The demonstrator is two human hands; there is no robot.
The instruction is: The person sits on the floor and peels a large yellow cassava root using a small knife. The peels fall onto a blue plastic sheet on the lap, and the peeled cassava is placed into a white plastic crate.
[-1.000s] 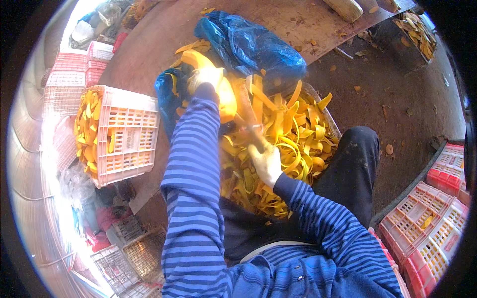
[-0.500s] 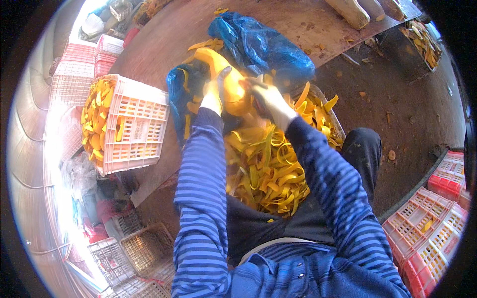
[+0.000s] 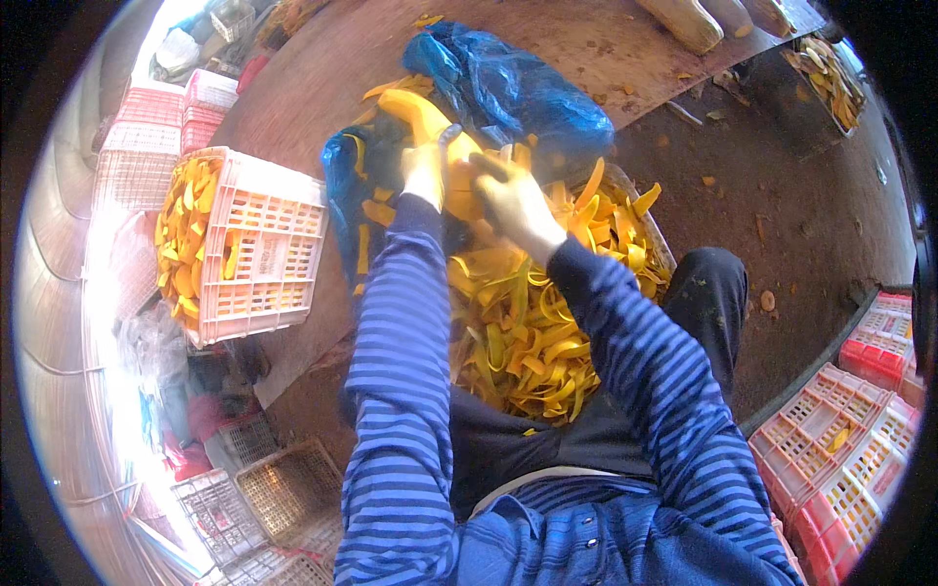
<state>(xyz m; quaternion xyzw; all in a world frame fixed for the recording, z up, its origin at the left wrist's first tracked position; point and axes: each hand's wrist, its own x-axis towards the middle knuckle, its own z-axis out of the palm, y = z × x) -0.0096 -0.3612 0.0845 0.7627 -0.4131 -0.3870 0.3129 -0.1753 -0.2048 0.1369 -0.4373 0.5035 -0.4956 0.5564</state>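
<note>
A long-necked, peeled orange squash (image 3: 414, 111) lies tilted in front of me, its neck pointing away and to the left. My left hand (image 3: 424, 174) is wrapped round its middle. On the squash's right side, my right hand (image 3: 516, 203) is closed and blurred by motion; what it holds is hidden by the fingers. Both hands have dark, glove-like fingers. Below them, curled yellow-orange peels (image 3: 532, 337) are heaped between my knees, in a container whose pale edge (image 3: 657, 227) shows at the right. Blue plastic bags (image 3: 528, 88) lie behind the squash.
On the left stands a white plastic crate (image 3: 264, 252) full of orange pieces. Red and white crates (image 3: 816, 430) sit at the lower right, more crates (image 3: 288, 488) at the lower left. Whole pale squashes (image 3: 684, 24) lie at the far right, near another peel-filled crate (image 3: 829, 86).
My right hand has shifted slightly left and the red-and-dark object glimpsed at its fingers is now hidden. The left hand keeps hold of the squash, and the whole view has shifted slightly.
</note>
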